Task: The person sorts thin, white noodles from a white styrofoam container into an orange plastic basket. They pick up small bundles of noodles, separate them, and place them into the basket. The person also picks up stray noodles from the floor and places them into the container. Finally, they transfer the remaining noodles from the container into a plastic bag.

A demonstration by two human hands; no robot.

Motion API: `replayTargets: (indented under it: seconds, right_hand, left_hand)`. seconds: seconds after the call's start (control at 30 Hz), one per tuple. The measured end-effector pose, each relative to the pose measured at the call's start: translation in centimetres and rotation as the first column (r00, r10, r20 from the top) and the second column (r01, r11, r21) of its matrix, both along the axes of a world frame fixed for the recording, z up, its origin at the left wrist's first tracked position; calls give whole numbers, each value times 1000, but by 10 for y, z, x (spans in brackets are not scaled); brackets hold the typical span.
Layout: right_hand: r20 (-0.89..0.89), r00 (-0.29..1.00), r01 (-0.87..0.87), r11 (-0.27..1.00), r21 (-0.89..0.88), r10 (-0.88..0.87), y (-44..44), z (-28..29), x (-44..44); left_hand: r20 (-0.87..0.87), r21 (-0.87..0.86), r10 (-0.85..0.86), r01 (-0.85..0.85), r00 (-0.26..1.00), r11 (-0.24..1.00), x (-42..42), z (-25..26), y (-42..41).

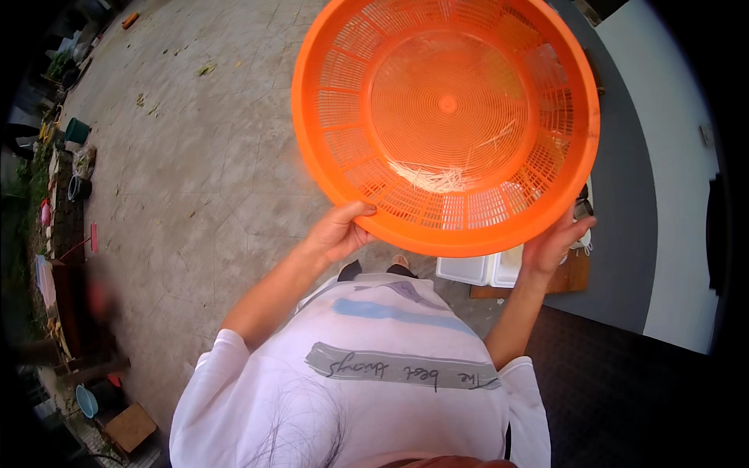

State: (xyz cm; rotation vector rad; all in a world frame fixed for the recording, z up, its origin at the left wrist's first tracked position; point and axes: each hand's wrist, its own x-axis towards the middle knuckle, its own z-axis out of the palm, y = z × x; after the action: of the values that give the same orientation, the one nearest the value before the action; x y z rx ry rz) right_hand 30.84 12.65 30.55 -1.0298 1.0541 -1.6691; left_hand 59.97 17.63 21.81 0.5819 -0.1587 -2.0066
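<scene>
A round orange plastic basket [447, 105] with slotted sides is held up before me, its open side towards my face. Thin pale sticks or strips [430, 177] lie bunched at the lower edge of its bottom, and a few more stick to the ridged base on the right. My left hand [344, 231] grips the rim at the lower left, thumb over the edge. At the lower right, my right hand [553, 241] supports the rim from outside; its fingers are partly hidden behind the basket.
White foam boxes [465, 269] and a wooden board [576, 275] are low behind the basket at the right, near a grey and white wall [661, 117]. Along the far left edge of the concrete floor [193, 134] stand a green bucket [76, 130], a dark pot and a wooden stool [131, 427].
</scene>
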Motion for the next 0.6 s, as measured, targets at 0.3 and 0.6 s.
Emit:
replayTargets:
  seconds: [0.3,0.6]
  right_hand:
    - [38,998,-62,979,195,55,46,-64,5]
    - [21,965,-248,879,406,263,64,-64,41]
  left_hand:
    - [83,17,33,-34,996,999,-25,7,18]
    - [74,36,69,-72,995,997,-25,10,31]
